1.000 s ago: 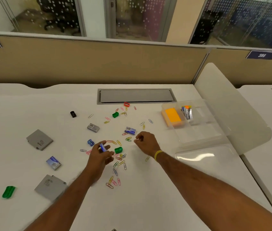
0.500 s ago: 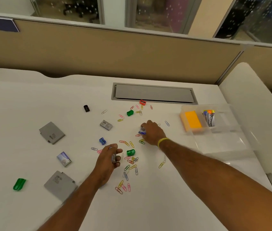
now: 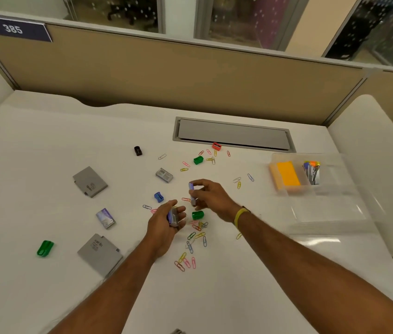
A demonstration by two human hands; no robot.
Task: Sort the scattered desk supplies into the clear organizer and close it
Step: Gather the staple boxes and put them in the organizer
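My left hand [image 3: 166, 219] grips a small purple-and-grey staple box at the desk's middle. Just right of it, my right hand [image 3: 208, 196] pinches a second staple box [image 3: 192, 192] lifted off the desk. A green sharpener [image 3: 197, 215] lies between the hands, with coloured paper clips [image 3: 191, 247] scattered around. Two more staple boxes [image 3: 164, 175] [image 3: 105, 218] lie to the left. The clear organizer [image 3: 316, 189] stands open at the right, holding an orange pad [image 3: 287, 175] and a few small items [image 3: 312, 171].
Two grey flat cases [image 3: 90, 182] [image 3: 99, 254] and a green clip [image 3: 45, 248] lie at the left. Blue [image 3: 158, 197], black [image 3: 138, 150], green [image 3: 198, 160] and red [image 3: 216, 146] sharpeners are scattered further back. A grey cable hatch [image 3: 232, 134] sits at the back, before the partition.
My right hand has picked a staple box up off the desk and drawn it back toward my left hand. The left hand still holds its box. The camera has tilted down and left.
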